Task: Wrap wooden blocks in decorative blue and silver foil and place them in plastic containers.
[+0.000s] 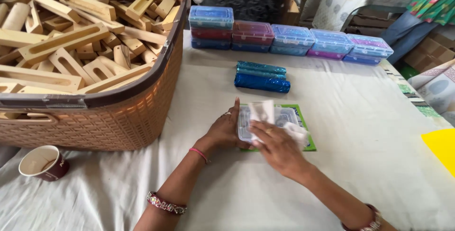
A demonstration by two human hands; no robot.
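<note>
Clear plastic box [265, 119] lies flat on a green card [307, 138], which rests on the cloth-covered table [369, 131] directly in front of the person. All positions below are given relative to this box.

Left hand [226, 130] presses against the box's left edge, fingers extended and held together along its side; a ring shows on one finger. Right hand [278, 149] lies on top of the box's near side, fingers curled around a white cloth [265, 112] that spreads across the lid.

Beyond the box, three glittery blue rolls [262, 76] lie side by side on the table. Farther beyond them, a row of stacked lidded plastic boxes [289, 39] in blue, red, purple and clear tints runs across the table's far edge.

Left of the box stands a large woven brown basket [118, 117] filled with slotted wooden blocks [71, 41]. Near-left of the box, beside the basket's base, sits a paper cup [43, 162]. A yellow sheet [441, 145] lies at the right.
</note>
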